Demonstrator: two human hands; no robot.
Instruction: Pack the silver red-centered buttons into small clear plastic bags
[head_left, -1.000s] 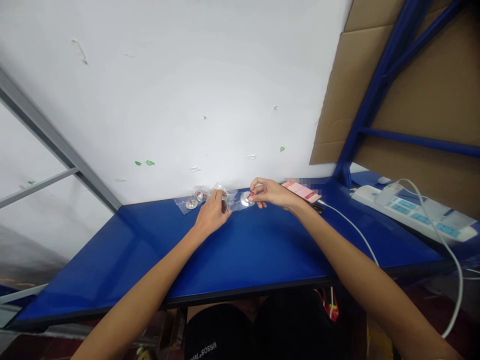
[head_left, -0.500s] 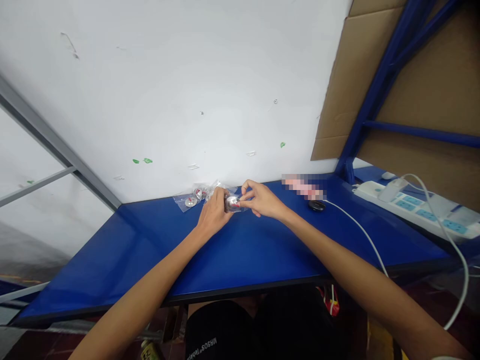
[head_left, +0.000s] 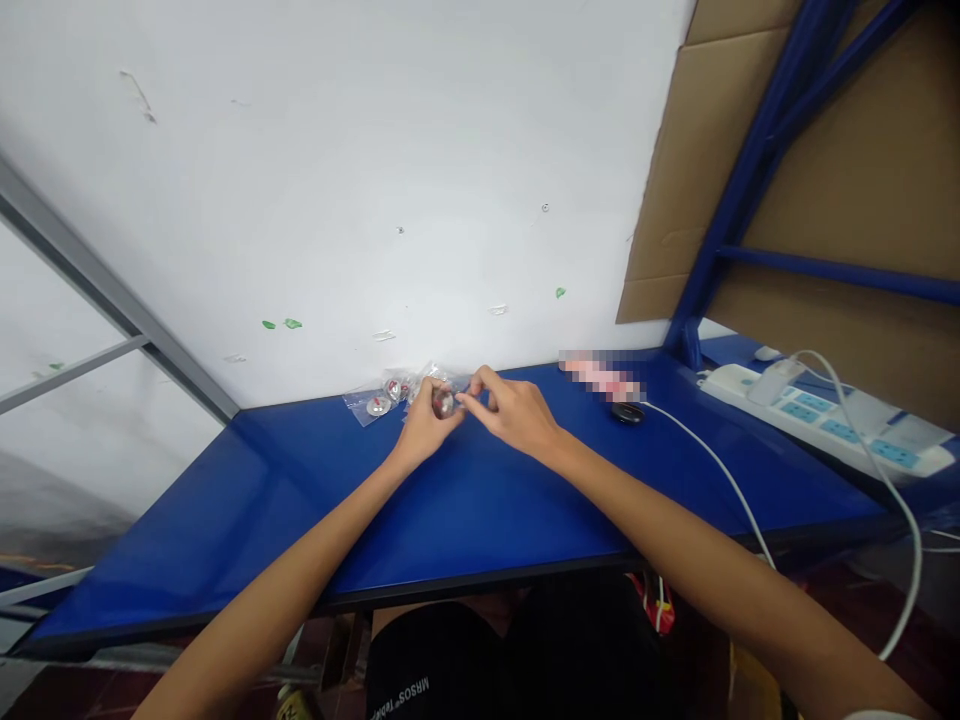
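My left hand [head_left: 424, 425] is closed around a round silvery piece [head_left: 444, 403] with a red mark, which sits in a small clear plastic bag [head_left: 463, 385]. Thumb and forefinger of my right hand [head_left: 517, 410] pinch the right edge of that bag. Just behind and left of my left hand, more clear bags lie against the wall; one round silvery piece [head_left: 378, 406] with red on it shows at the left, another [head_left: 394, 389] beside it. My left fingers hide part of the held piece and some of the pile.
The blue table [head_left: 480, 510] meets a white wall [head_left: 450, 150]. To the right lie a pixelated pinkish item [head_left: 600, 378], a small black object [head_left: 627, 412], a white cable [head_left: 712, 455] and a white power strip [head_left: 817, 420]. A blue metal frame [head_left: 739, 220] stands at the right.
The held bag has turned and drawn into my left hand, so less of the silvery piece shows. My right hand has shifted slightly left, its fingers pinching closer to the left hand.
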